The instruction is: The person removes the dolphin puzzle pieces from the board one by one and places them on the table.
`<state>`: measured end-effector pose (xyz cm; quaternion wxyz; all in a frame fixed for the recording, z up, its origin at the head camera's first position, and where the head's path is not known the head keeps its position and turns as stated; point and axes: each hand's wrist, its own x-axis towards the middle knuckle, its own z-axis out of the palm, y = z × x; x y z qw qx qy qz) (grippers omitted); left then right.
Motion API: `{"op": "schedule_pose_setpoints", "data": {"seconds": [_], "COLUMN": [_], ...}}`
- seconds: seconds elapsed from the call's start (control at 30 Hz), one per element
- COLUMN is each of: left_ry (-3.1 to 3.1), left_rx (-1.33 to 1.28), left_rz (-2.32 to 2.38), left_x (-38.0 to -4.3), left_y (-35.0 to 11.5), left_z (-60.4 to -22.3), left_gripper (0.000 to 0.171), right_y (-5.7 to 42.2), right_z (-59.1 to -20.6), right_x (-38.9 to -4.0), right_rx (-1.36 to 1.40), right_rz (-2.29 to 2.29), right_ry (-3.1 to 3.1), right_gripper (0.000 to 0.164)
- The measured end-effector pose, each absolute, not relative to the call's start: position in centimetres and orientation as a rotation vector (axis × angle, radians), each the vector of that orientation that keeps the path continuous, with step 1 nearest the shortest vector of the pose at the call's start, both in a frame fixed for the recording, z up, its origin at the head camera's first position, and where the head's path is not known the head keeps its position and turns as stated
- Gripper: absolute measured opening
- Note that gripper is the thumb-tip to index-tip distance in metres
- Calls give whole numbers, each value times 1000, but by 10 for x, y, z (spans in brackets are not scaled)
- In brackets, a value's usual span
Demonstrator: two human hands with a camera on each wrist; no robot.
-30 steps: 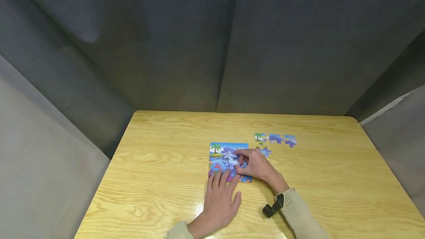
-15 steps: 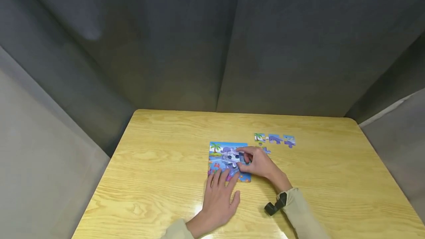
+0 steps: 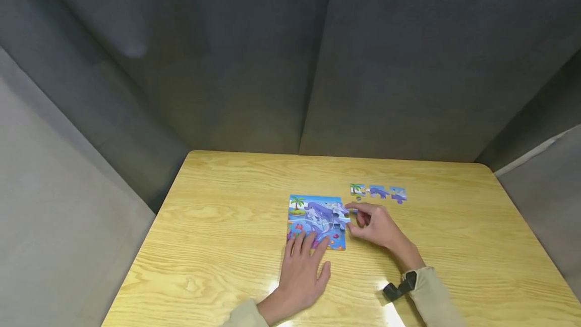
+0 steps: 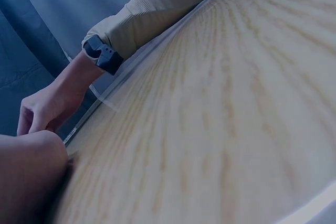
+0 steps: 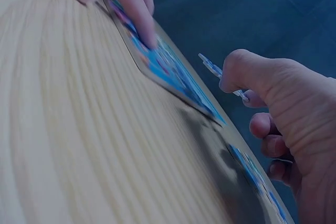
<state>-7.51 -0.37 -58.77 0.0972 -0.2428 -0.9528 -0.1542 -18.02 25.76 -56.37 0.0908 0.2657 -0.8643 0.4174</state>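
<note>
A square puzzle board (image 3: 297,222) with a sea picture of a palm tree, dolphins and fish lies on the table. My left hand (image 3: 299,274) rests on its near edge, fingers straight and slightly spread. Thumb and forefinger of my right hand (image 3: 380,226) pinch a pale blue-and-purple puzzle piece (image 3: 343,219) by its right side. The head view has that piece overlapping the board's right edge; in the right wrist view the puzzle piece (image 5: 209,65) is raised above the board. In the left wrist view the right hand (image 4: 50,108) shows beyond the left one, its piece hidden.
Loose puzzle pieces lie in a row behind my right hand: one with a palm tree (image 3: 357,189), a purple dolphin piece (image 3: 378,192) and another blue-purple piece (image 3: 398,194). A further piece is mostly hidden by the right hand. Dark curtains (image 3: 245,64) hang behind the wooden table (image 3: 218,226).
My right hand has moved right with the puzzle piece, from the board's middle to its right edge, uncovering more of the dolphin picture. The left hand has stayed in place.
</note>
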Motion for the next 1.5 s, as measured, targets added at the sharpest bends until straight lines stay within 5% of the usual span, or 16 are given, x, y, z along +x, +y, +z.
{"op": "schedule_pose_setpoints", "data": {"seconds": [0.77,1.5], "left_ry": [-2808,-2801], "left_rx": [-722,-713], "left_rz": [-457,-437], "left_x": [-77,-77], "left_y": [-5,-4], "left_z": [-589,-587], "left_gripper": [58,57], "right_y": [347,357], "right_z": [-568,-577], "right_x": [-183,-191], "right_rx": [507,458], "right_rz": [1095,1022], "right_ry": [-2696,-2792], "right_gripper": [42,39]}}
